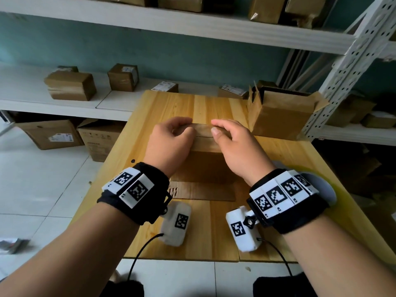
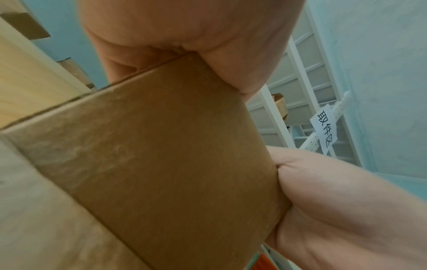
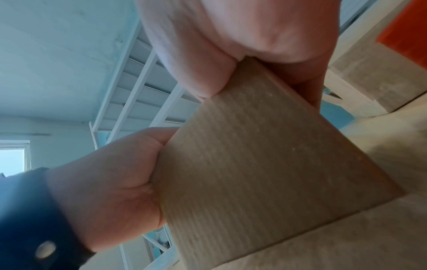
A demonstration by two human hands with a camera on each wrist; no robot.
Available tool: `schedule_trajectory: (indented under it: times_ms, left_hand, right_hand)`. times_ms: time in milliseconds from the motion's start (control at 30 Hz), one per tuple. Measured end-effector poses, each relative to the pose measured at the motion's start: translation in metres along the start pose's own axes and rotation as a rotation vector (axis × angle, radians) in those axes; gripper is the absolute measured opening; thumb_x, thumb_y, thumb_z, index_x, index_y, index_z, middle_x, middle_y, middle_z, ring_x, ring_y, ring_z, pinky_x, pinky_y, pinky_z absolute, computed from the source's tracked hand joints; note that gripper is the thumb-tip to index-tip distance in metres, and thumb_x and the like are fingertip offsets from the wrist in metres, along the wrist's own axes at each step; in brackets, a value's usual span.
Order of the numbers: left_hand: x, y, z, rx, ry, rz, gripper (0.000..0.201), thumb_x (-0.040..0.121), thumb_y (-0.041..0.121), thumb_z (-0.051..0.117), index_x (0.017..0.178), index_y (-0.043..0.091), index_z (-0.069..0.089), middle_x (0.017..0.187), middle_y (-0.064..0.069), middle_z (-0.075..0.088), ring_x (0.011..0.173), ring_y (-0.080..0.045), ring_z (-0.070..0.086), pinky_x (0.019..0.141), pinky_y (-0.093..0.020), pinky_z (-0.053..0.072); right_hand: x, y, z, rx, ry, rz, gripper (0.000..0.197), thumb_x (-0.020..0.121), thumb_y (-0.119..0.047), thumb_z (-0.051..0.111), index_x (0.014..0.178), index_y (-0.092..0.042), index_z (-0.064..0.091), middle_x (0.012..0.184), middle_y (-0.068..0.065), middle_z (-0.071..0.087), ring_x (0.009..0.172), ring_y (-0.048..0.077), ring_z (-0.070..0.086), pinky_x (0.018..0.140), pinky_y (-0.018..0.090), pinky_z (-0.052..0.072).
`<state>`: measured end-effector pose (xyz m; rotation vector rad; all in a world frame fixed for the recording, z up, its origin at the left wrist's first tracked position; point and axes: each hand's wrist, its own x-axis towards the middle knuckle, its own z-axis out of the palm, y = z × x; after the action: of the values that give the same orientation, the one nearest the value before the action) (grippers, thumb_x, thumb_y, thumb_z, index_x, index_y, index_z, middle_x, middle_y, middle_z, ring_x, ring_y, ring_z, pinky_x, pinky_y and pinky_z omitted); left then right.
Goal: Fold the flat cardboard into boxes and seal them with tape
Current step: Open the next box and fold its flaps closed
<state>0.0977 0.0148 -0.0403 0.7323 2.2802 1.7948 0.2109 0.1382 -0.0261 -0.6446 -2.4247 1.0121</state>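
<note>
A small brown cardboard box [image 1: 203, 144] stands in the middle of the wooden table [image 1: 150, 116]. Its top flaps are folded down, with a seam between them. One bottom flap [image 1: 203, 190] lies flat on the table toward me. My left hand [image 1: 177, 129] grips the box's top left, fingers curled over the far edge. My right hand [image 1: 217, 128] grips the top right, thumb on the near flap. In the left wrist view the box [image 2: 161, 155] fills the frame between my left hand [image 2: 184, 36] and my right hand [image 2: 346, 210]. The right wrist view shows the box [image 3: 265, 173] held the same way.
An open cardboard box [image 1: 278, 118] stands at the table's back right, against a white metal shelf upright [image 1: 342, 71]. Sealed parcels [image 1: 70, 85] sit on the shelf behind. Larger boxes [image 1: 53, 133] rest on the floor at left. Something orange [image 3: 404, 27] shows in the right wrist view.
</note>
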Motion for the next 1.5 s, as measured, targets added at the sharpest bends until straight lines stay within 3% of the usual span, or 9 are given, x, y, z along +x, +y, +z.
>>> schedule_trajectory:
  times_ms: [200, 400, 567, 700, 833, 1000, 1233, 1367, 1500]
  left_hand:
    - [0.002, -0.004, 0.000, 0.008, 0.010, 0.001, 0.034, 0.103, 0.025, 0.050, 0.124, 0.029, 0.076, 0.119, 0.016, 0.069, 0.119, -0.009, 0.060, 0.108, -0.037, 0.050]
    - [0.002, -0.003, 0.000, -0.055, -0.014, -0.026, 0.024, 0.092, 0.032, 0.067, 0.114, 0.033, 0.076, 0.102, 0.019, 0.071, 0.094, -0.006, 0.069, 0.080, -0.032, 0.061]
    - [0.001, -0.001, -0.004, -0.048, -0.034, -0.047, 0.030, 0.088, 0.040, 0.078, 0.118, 0.035, 0.075, 0.103, 0.019, 0.068, 0.091, -0.001, 0.067, 0.074, -0.023, 0.056]
    - [0.002, -0.002, -0.005, -0.067, -0.120, -0.075, 0.031, 0.098, 0.042, 0.070, 0.128, 0.036, 0.072, 0.114, 0.017, 0.069, 0.104, -0.008, 0.067, 0.092, -0.034, 0.060]
    - [0.003, -0.005, -0.004, -0.125, -0.134, -0.088, 0.029, 0.107, 0.033, 0.056, 0.131, 0.031, 0.072, 0.127, 0.009, 0.069, 0.121, -0.016, 0.062, 0.110, -0.045, 0.050]
    - [0.004, -0.006, -0.004, -0.142, -0.127, -0.082, 0.032, 0.109, 0.035, 0.050, 0.133, 0.030, 0.071, 0.129, 0.008, 0.068, 0.125, -0.018, 0.059, 0.113, -0.046, 0.047]
    - [-0.001, -0.005, -0.016, -0.203, -0.101, -0.077, 0.091, 0.081, 0.079, 0.066, 0.156, 0.031, 0.046, 0.157, 0.001, 0.050, 0.141, -0.017, 0.050, 0.116, -0.046, 0.046]
    - [-0.008, 0.000, -0.025, -0.213, -0.047, -0.040, 0.077, 0.087, 0.073, 0.065, 0.149, 0.028, 0.054, 0.146, 0.006, 0.059, 0.133, -0.013, 0.056, 0.111, -0.039, 0.050]
    - [-0.014, 0.002, -0.029, -0.251, 0.043, -0.018, 0.046, 0.097, 0.058, 0.065, 0.130, 0.025, 0.068, 0.123, 0.008, 0.071, 0.118, -0.009, 0.065, 0.094, -0.026, 0.055]
  right_hand:
    - [0.000, 0.003, 0.000, 0.042, -0.023, 0.011, 0.037, 0.113, -0.029, 0.041, 0.146, -0.027, 0.056, 0.150, -0.011, 0.051, 0.128, -0.003, 0.043, 0.105, 0.017, 0.033]
    - [0.000, 0.003, 0.000, 0.037, -0.008, -0.001, 0.052, 0.101, -0.057, 0.057, 0.145, -0.028, 0.057, 0.145, -0.015, 0.051, 0.130, 0.000, 0.046, 0.102, 0.020, 0.040]
    - [0.001, 0.002, 0.000, 0.032, -0.024, 0.006, 0.038, 0.110, -0.036, 0.048, 0.147, -0.028, 0.055, 0.150, -0.011, 0.049, 0.133, 0.003, 0.046, 0.102, 0.019, 0.038]
    - [0.002, 0.005, 0.000, 0.022, -0.038, 0.024, 0.041, 0.112, -0.032, 0.043, 0.153, -0.029, 0.048, 0.166, -0.011, 0.036, 0.152, 0.006, 0.032, 0.121, 0.026, 0.027]
    - [0.000, 0.007, -0.002, 0.084, -0.049, 0.037, 0.045, 0.113, -0.029, 0.043, 0.157, -0.032, 0.040, 0.170, -0.011, 0.029, 0.156, 0.009, 0.025, 0.125, 0.029, 0.025]
    - [-0.002, 0.006, -0.004, 0.250, -0.034, 0.053, 0.038, 0.112, -0.024, 0.046, 0.148, -0.035, 0.054, 0.170, -0.014, 0.027, 0.155, 0.005, 0.023, 0.123, 0.028, 0.024]
    - [-0.008, 0.000, -0.006, 0.391, 0.019, 0.050, 0.032, 0.104, -0.032, 0.064, 0.135, -0.040, 0.063, 0.166, -0.012, 0.036, 0.151, 0.006, 0.033, 0.117, 0.028, 0.034]
    - [-0.011, -0.001, -0.007, 0.394, 0.106, 0.030, 0.032, 0.101, -0.036, 0.067, 0.133, -0.039, 0.065, 0.153, -0.014, 0.052, 0.144, 0.004, 0.043, 0.121, 0.038, 0.038]
    - [-0.016, -0.004, -0.008, 0.414, 0.193, 0.020, 0.055, 0.097, -0.038, 0.073, 0.148, -0.033, 0.052, 0.156, -0.014, 0.050, 0.143, 0.001, 0.043, 0.114, 0.027, 0.038]
